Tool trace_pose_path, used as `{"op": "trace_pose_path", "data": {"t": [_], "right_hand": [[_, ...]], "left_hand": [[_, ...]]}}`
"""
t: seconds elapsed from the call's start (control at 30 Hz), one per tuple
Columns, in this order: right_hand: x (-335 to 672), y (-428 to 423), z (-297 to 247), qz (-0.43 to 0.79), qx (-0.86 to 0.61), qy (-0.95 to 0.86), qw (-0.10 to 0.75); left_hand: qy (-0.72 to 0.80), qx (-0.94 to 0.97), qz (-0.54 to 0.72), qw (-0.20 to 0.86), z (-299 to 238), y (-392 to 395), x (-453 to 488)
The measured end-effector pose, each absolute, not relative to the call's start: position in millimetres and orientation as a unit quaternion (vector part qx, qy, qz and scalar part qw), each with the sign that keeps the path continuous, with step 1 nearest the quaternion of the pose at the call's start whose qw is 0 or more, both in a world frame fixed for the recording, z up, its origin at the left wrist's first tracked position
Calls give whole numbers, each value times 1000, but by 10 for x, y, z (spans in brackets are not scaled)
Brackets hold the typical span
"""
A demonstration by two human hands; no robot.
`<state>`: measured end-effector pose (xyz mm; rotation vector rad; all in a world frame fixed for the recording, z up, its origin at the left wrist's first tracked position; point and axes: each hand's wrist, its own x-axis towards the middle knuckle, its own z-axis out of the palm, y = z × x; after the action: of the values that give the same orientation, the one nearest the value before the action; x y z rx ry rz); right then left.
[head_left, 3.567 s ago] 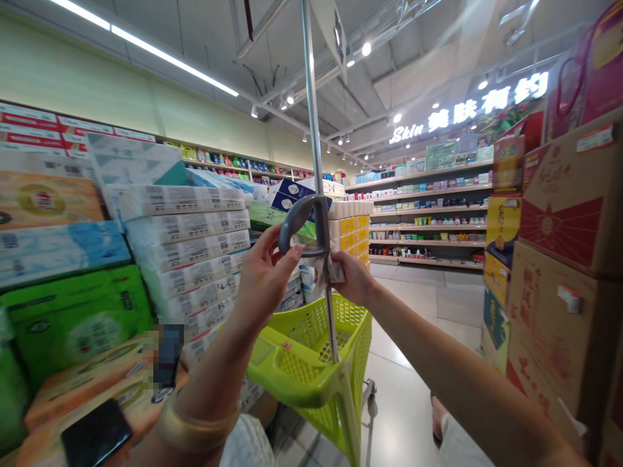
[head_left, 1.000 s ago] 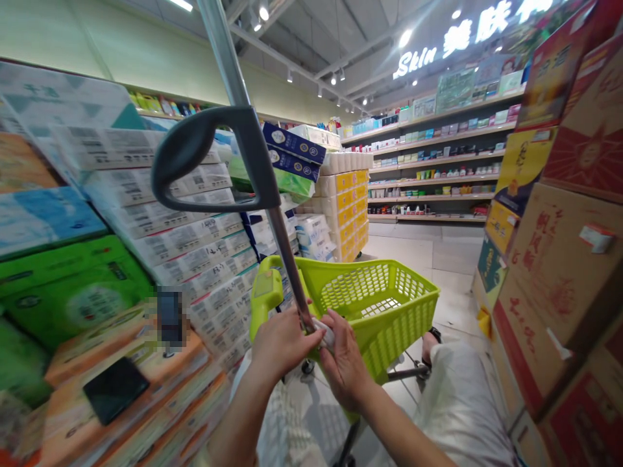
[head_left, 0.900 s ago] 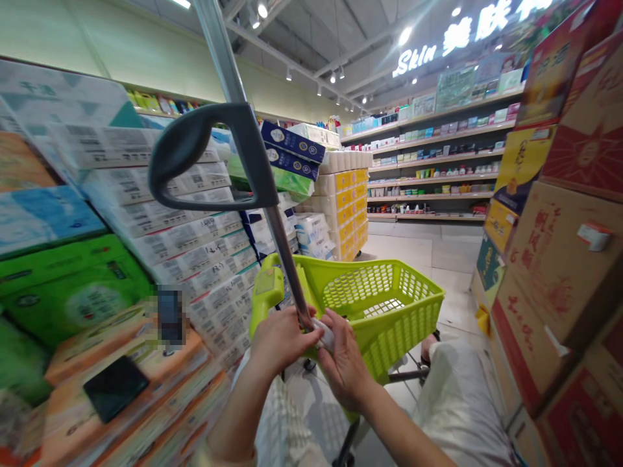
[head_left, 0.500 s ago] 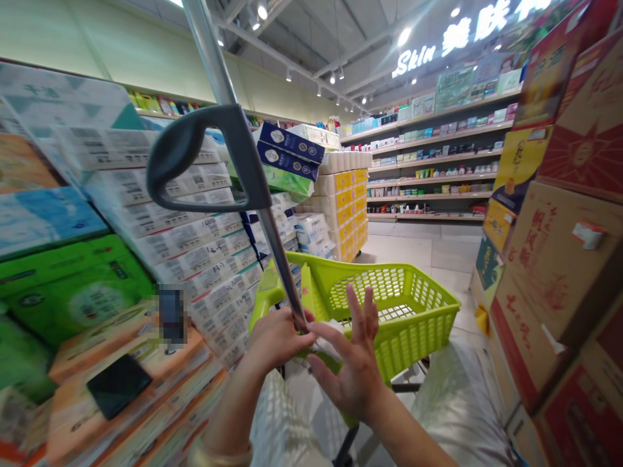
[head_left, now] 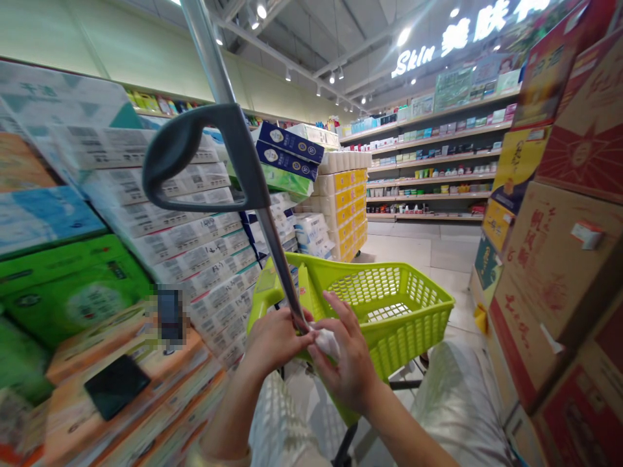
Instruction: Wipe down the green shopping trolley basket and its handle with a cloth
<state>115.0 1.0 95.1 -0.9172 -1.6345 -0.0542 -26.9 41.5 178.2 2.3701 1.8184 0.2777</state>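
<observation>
A shiny metal pole [head_left: 285, 275] slants up from the middle of the head view, with a dark grey loop-shaped handle [head_left: 195, 207] fixed around it. At the pole's lower end, my left hand [head_left: 273, 337] is closed, fingers wrapped round the metal. My right hand [head_left: 348, 360] is just beside it, thumb and index finger pinching a crumpled white tissue or cloth [head_left: 327, 342] against the pole's end. Its other fingers are curled loosely. The pole's very tip is hidden by the hands and the white material.
Behind my hands stands a lime-green shopping basket cart [head_left: 413, 324]. Stacked tissue packs [head_left: 189, 227] rise at left, with a black flat object [head_left: 117, 387] on orange packs [head_left: 63, 415]. Cardboard cartons [head_left: 559, 259] line the right. Stocked shelves [head_left: 438, 155] stand at the back.
My right hand has moved in toward the pole's end, and its raised, spread fingers have come down and closed on the white material. My left hand keeps its grip.
</observation>
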Motion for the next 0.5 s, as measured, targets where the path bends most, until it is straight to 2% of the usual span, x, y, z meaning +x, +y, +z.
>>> {"op": "trace_pose_path", "data": {"t": [0.1,0.2,0.5], "right_hand": [[1126,130,861,39,-419,-690,589],[1084,205,793,75,-440,-705,552],[1133,278,607,69,-435,-715,544]], "left_hand": [[600,792,98,56,1754,421,-284],[589,801,101,39,1734,412,-303],[567,809,147,52,1743,376,-369]]}}
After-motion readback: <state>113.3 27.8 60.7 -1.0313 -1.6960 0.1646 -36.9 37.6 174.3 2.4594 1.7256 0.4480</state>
